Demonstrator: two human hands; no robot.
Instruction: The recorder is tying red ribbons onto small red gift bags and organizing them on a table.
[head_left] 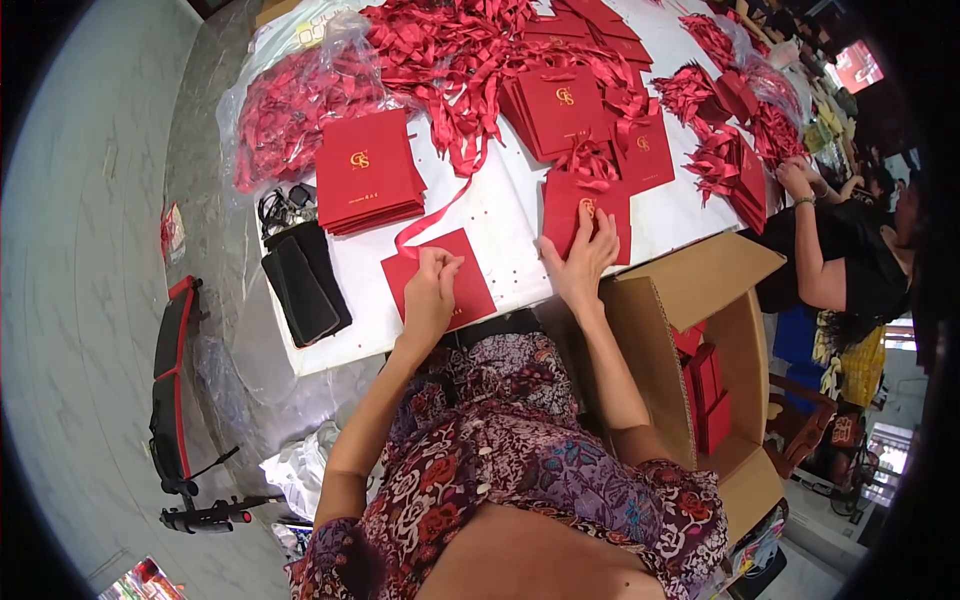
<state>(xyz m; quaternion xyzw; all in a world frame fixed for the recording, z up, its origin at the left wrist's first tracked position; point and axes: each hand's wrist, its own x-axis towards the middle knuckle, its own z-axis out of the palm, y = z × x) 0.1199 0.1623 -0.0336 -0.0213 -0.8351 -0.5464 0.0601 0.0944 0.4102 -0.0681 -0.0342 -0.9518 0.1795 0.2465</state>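
My left hand [430, 290] rests on a flat red paper card [440, 277] at the near edge of the white desk [500, 215]. Its fingers are curled shut, pinching the end of a long red ribbon [430, 215] that loops up the desk. My right hand [580, 260] lies flat with fingers spread wide on another red card with a gold mark [585, 212]. A stack of red cards [365, 172] sits behind. An open brown cardboard box [700, 330] stands just beside my right arm.
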